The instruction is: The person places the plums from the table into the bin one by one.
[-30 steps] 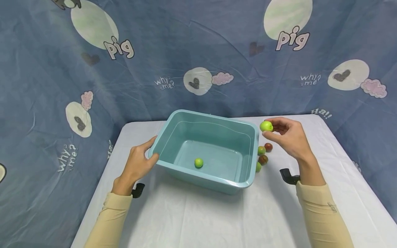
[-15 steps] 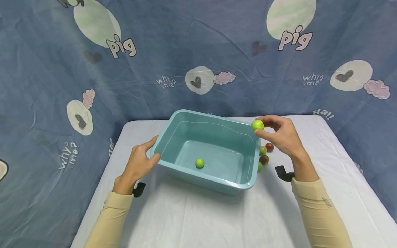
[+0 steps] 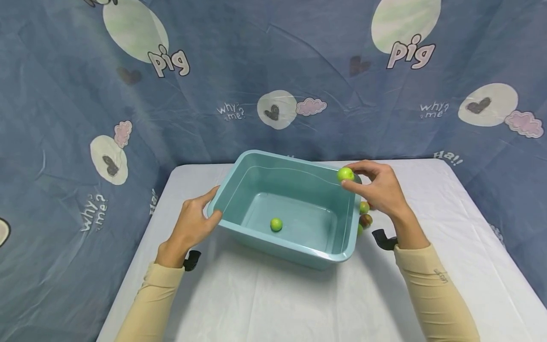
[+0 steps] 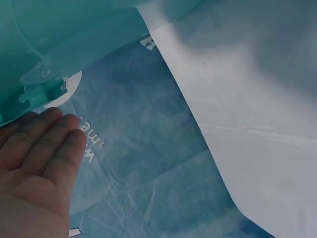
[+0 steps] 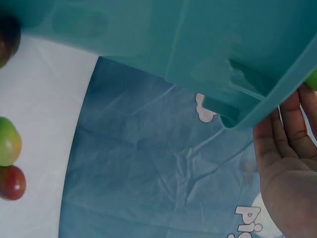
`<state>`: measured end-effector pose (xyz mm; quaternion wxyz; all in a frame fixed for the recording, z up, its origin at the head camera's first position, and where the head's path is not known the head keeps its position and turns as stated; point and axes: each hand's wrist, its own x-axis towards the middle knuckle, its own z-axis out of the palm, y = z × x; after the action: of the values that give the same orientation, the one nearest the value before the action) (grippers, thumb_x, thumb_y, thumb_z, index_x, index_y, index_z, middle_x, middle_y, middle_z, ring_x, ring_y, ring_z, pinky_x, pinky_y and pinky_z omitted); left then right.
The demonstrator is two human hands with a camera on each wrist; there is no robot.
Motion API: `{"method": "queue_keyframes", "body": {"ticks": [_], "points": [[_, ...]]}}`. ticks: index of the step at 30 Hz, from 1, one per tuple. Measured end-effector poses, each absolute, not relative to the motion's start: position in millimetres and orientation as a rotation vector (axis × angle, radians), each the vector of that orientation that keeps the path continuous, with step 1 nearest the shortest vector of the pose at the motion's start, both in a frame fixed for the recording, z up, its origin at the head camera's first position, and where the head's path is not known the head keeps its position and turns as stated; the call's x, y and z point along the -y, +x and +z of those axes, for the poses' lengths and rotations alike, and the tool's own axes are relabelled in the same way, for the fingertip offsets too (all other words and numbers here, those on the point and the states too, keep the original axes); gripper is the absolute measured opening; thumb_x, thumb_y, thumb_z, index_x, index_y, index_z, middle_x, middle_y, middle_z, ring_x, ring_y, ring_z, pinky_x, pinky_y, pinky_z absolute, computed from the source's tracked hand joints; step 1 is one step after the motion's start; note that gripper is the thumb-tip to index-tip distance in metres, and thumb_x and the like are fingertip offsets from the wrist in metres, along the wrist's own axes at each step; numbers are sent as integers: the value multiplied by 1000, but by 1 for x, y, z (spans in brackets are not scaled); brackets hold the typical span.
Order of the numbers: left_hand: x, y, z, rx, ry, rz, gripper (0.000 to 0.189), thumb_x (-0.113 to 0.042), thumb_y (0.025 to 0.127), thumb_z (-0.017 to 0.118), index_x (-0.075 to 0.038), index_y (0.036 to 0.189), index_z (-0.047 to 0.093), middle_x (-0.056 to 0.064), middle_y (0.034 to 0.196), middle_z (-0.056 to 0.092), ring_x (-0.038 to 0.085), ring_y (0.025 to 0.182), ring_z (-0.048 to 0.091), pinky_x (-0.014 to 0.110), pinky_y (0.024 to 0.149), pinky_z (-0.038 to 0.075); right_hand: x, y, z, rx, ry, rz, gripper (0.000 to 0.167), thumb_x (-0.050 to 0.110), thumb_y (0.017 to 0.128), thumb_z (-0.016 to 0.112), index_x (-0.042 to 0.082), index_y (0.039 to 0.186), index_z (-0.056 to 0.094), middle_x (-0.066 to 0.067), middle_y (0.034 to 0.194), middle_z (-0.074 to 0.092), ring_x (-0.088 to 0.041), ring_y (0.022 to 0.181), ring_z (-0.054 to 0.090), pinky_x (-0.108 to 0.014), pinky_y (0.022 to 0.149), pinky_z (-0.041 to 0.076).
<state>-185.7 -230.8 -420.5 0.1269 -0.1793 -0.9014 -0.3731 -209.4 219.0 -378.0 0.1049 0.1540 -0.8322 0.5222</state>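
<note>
A light teal plastic basin [image 3: 278, 241] sits angled on the white table. My left hand [image 3: 190, 225] holds its left rim, thumb over the edge and fingers on the outer side; the left wrist view shows these fingers [image 4: 42, 144] extended against the rim. Over the basin's back right corner, my right hand [image 3: 380, 187] pinches a small round green fruit [image 3: 345, 174] between thumb and fingers. Only a sliver of this fruit [image 5: 312, 79] shows in the right wrist view. Another green fruit [image 3: 276, 224] lies on the basin floor.
Right of the basin lie several small fruits: a green one [image 3: 364, 207], a brownish-red one [image 3: 365, 220] and a red one [image 5: 12, 182] among them. The basin wall partly hides some. A blue printed cloth [image 3: 273, 57] hangs behind and beside the white table [image 3: 256, 308].
My right hand has moved left with the green fruit, from beside the basin to over its back right corner. My left hand keeps its hold on the rim.
</note>
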Motion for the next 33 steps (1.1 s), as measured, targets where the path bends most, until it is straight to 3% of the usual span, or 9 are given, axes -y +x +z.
{"method": "queue_keyframes", "body": {"ticks": [5,13,24,33], "points": [[230,-186,-420,2625,-524,-1059,62,-6,82,59,3,144,55,20,137,61,35,124,60,55,97,49,-217,-212,-383,2470,483,1508,32,10,82,83,2,112,76,-9,110,73,-13,104,63,-48,103,43],[229,-186,-418,2619,-529,-1041,61,-6,82,59,4,142,56,20,136,62,34,123,61,53,96,50,-215,-213,-386,2500,457,1497,33,13,82,84,4,113,76,-7,111,73,-15,99,64,-36,99,44],[230,-187,-418,2628,-520,-1058,61,-5,82,60,5,142,56,21,137,60,36,124,59,55,96,49,-219,-212,-389,2467,460,1536,41,8,80,85,-1,118,73,-12,117,72,-25,110,64,-45,107,41],[229,-185,-415,2641,-509,-1050,61,-5,82,60,5,143,56,21,138,60,36,126,58,55,98,48,-228,-210,-389,2381,469,1655,39,5,82,83,-1,119,71,-14,116,71,-25,109,65,-29,104,43]]}}
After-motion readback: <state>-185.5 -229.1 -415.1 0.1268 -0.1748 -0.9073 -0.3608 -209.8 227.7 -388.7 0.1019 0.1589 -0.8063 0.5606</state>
